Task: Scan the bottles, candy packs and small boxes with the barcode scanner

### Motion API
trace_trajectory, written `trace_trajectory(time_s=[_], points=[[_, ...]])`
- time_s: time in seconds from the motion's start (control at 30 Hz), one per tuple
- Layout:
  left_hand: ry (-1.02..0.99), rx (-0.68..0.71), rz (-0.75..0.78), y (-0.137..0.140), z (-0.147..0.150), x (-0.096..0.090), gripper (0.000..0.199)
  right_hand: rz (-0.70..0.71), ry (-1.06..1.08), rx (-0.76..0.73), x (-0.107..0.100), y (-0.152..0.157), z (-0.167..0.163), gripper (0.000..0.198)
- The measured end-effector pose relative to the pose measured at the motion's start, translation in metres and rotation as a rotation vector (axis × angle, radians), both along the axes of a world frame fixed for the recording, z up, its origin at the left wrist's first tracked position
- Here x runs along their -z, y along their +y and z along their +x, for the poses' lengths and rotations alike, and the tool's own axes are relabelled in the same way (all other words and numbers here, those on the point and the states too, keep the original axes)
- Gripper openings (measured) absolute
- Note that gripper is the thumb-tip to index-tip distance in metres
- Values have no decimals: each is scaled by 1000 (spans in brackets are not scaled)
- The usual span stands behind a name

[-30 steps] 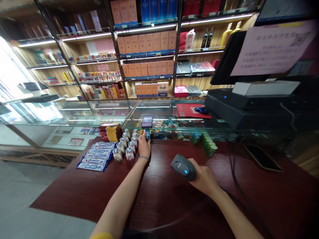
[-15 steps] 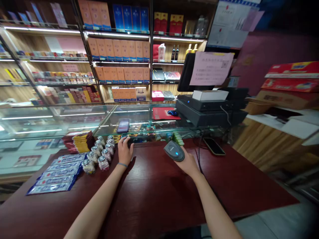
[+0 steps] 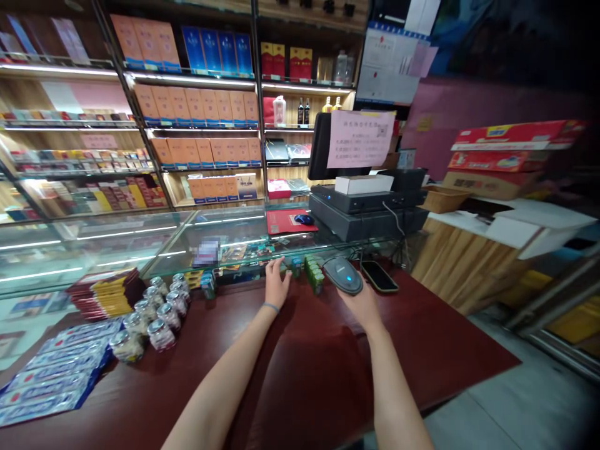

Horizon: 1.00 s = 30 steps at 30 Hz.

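My right hand is closed around a dark grey barcode scanner with a blue light on top. To its left, over the dark red counter, my left hand is empty, with its fingers apart near the glass edge. Just right of those fingers stand a small blue pack and a row of green packs. Another small blue pack stands by the glass, next to several silver-lidded jars.
Blue-white pouches and stacked red and yellow packets lie at the left. A phone rests right of the scanner. Behind are a glass case, a mouse and a monitor above a cash drawer.
The view has turned to the right. My left hand has moved right, away from the jars to the green packs, uncovering a blue pack. The scanner has shifted right, away from the green packs.
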<state>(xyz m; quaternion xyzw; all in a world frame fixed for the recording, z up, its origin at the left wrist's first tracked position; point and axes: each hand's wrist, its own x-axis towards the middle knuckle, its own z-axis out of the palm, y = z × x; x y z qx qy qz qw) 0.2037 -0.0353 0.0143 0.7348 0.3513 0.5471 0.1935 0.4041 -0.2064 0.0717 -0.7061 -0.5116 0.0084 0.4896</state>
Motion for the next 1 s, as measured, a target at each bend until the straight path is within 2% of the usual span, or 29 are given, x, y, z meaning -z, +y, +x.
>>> trace_trajectory(time_s=[0.13, 0.27, 0.47, 0.6, 0.7, 0.77, 0.9, 1.0], points=[[-32, 49, -141, 9, 29, 16, 56, -17, -5, 33, 2, -1, 4, 46], [-20, 89, -181, 13, 41, 22, 53, -20, -23, 31, 2, -2, 2, 48], [-9, 87, -155, 11, 46, 13, 29, -2, -42, 5, 0, -2, -4, 46], [-60, 102, -214, 2, 39, 2, 23, -8, -54, -4, -2, -2, -8, 43], [-250, 157, -340, -7, 18, -5, 29, -16, -41, -42, -4, -3, -14, 38], [-391, 227, -428, -14, -6, -9, 35, -17, -34, -53, -6, -3, -21, 33], [-478, 318, -600, -29, -76, -19, 51, 0, -35, -93, -10, -5, -43, 31], [-494, 326, -675, -41, -134, -23, 62, -8, -40, -205, -12, -7, -66, 36]])
